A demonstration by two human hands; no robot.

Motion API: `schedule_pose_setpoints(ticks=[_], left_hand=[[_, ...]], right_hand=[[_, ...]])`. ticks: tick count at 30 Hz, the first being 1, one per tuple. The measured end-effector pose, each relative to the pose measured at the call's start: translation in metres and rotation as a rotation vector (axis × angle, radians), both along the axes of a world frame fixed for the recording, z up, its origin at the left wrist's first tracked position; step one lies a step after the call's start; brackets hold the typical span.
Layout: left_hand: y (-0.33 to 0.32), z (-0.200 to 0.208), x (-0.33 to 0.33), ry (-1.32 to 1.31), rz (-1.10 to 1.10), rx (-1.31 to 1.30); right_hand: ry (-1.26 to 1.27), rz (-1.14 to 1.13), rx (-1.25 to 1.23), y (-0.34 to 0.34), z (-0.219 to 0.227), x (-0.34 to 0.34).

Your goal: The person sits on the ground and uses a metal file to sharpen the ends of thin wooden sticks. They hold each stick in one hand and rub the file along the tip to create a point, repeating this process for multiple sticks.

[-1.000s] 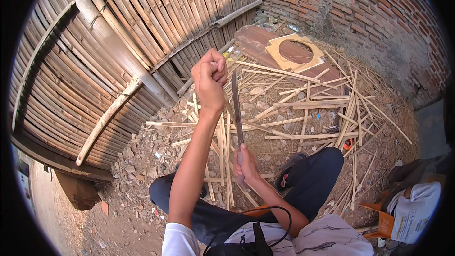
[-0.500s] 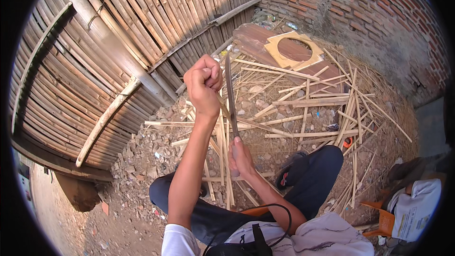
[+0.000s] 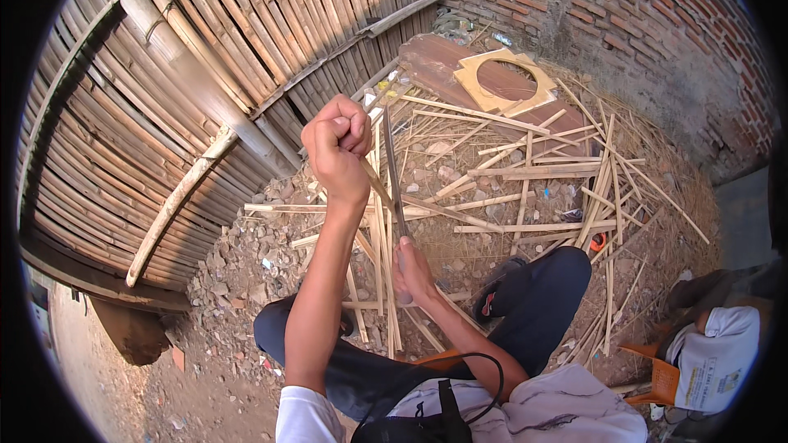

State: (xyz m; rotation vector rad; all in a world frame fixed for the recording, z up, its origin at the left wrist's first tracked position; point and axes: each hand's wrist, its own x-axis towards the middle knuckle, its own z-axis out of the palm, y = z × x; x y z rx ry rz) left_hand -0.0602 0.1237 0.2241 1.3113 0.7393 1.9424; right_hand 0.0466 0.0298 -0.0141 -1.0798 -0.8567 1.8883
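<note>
My left hand (image 3: 336, 148) is a closed fist, raised in front of me, wrapped round a thin bamboo strip (image 3: 377, 182). Below the fist, the strip slants down to the right and meets or crosses a long dark knife blade (image 3: 391, 156); whether they touch I cannot tell. My right hand (image 3: 416, 272), lower down between my knees, grips the knife's handle, with the blade pointing up and away from me. Most of the handle is hidden by the fingers. Many pale split bamboo strips (image 3: 533, 172) lie crisscrossed on the ground beyond my hands.
A bamboo-slat wall (image 3: 271, 25) stands at the left, a brick wall (image 3: 640, 25) at the back right. A brown board (image 3: 427, 61) carries a yellowish panel (image 3: 472, 86) with a round hole. Rubble (image 3: 238, 271) covers the ground. An orange chair (image 3: 663, 381) sits at lower right.
My left fist has shifted slightly left with its bamboo strip, a little away from the blade. My right hand keeps its grip on the knife and has barely moved.
</note>
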Motion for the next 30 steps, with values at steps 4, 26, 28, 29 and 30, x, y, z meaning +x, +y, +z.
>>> schedule_pose_setpoints(ticks=[4,26,28,29,30], left_hand=[[-0.002,0.005,0.013,-0.01,-0.018,-0.012],[0.003,-0.005,-0.028,-0.133,-0.008,0.004],[0.005,-0.003,-0.025,-0.108,-0.003,0.021],[0.005,-0.003,-0.024,-0.104,-0.013,0.023],[0.004,-0.004,-0.025,-0.095,-0.017,0.02]], right_hand=[[-0.078,-0.031,-0.024,0.006,-0.071,0.001],[-0.263,0.079,-0.278,0.003,-0.117,0.019],[-0.185,0.03,-0.255,0.01,-0.096,0.01],[-0.14,0.018,-0.182,0.013,-0.086,0.004],[-0.092,0.012,-0.113,0.015,-0.08,-0.004]])
